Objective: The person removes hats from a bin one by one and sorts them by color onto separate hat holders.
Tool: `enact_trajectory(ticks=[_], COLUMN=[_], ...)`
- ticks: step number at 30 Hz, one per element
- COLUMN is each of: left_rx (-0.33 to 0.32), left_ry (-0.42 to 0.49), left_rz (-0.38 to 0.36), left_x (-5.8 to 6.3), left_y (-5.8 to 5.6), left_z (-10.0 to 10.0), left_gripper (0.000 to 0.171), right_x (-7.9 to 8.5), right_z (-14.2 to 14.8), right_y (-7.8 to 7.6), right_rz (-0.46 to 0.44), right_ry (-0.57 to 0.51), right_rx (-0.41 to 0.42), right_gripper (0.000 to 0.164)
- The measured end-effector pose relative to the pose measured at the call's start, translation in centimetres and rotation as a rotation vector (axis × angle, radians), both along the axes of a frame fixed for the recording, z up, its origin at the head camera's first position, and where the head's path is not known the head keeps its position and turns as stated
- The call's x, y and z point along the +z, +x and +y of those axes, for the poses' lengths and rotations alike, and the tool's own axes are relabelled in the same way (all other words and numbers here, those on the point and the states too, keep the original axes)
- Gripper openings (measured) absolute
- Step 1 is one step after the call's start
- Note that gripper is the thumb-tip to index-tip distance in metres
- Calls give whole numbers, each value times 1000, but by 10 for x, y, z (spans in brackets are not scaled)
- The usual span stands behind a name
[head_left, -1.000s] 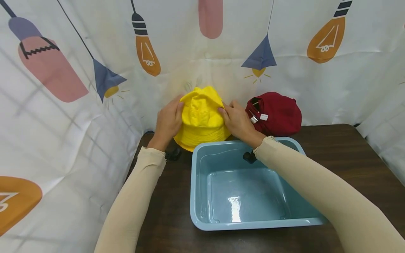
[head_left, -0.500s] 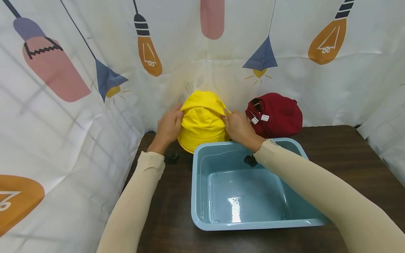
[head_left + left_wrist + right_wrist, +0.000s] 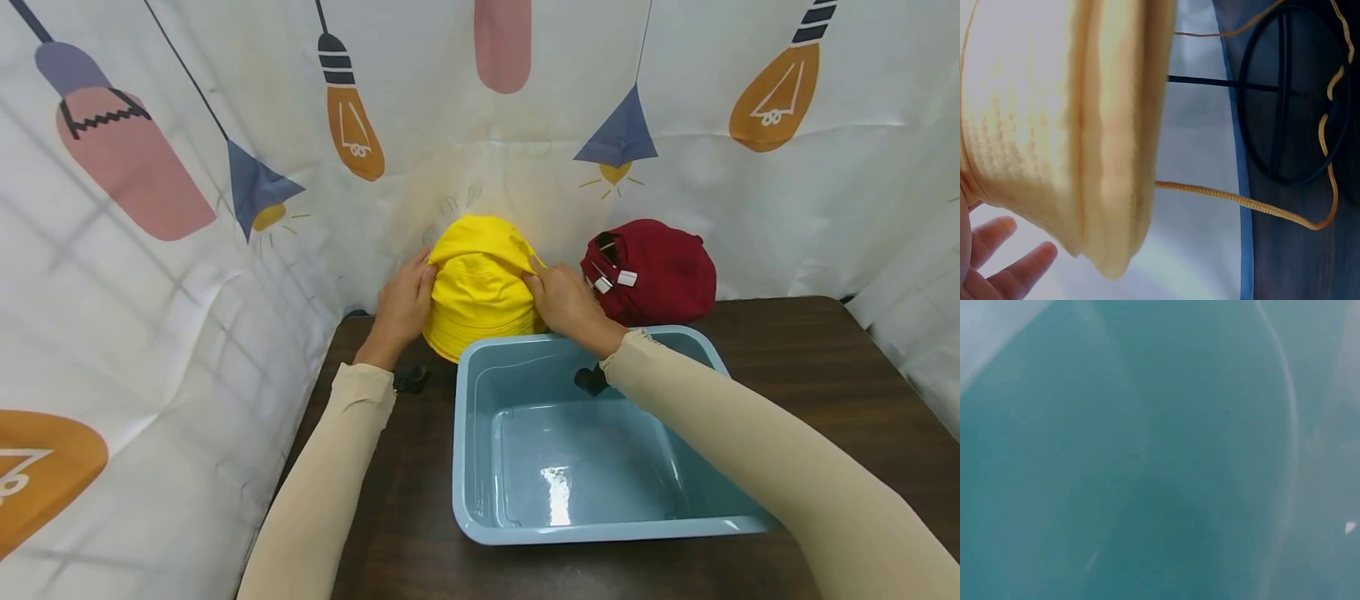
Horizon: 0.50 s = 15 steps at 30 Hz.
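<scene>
A yellow bucket hat [image 3: 480, 287] is at the back of the table, between both hands. In the left wrist view the hat [image 3: 1054, 125] is close up, with a cord hanging from it and a black pole running from it to a round wire base [image 3: 1279, 144]. My left hand [image 3: 402, 304] holds its left side, thumb in front; lower fingers [image 3: 1022, 265] show apart from the cloth. With thumb and fingers, my right hand [image 3: 566, 302] pinches the right side. The right wrist view shows only basin wall [image 3: 1197, 450], no hand.
A light blue basin [image 3: 468, 450] stands in front of the hat, under my right forearm. To the right, behind the basin, is a red cap [image 3: 667, 271] with a strap buckle. The dark wooden table [image 3: 795, 358] meets a white printed curtain [image 3: 525, 179] at the back.
The hat's crown has gone from peaked and folded to smooth and rounded, and the hat sits slightly lower. Both hands stay at its sides, with little movement in the last half second.
</scene>
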<state>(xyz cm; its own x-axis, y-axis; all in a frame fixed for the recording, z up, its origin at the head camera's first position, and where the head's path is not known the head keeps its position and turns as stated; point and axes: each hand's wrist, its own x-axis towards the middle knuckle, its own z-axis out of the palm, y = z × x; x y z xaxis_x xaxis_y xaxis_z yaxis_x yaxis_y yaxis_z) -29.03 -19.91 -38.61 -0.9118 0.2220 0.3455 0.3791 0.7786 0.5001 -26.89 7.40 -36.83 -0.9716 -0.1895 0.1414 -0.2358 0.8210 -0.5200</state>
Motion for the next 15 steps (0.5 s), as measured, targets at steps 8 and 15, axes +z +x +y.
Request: enact_trajectory(ticks=[8,15], left_rx=[-54,-10], left_ry=[140,213], left_rz=[151,234], left_x=[11,47], left_y=[11,40], left_z=[-1,-9], left_gripper=[47,48], right_x=[59,117], right_z=[-2,32], right_y=[33,78], right_rz=[-147,62], right_ry=[299,390], right_rx=[61,15], right_gripper=[58,62])
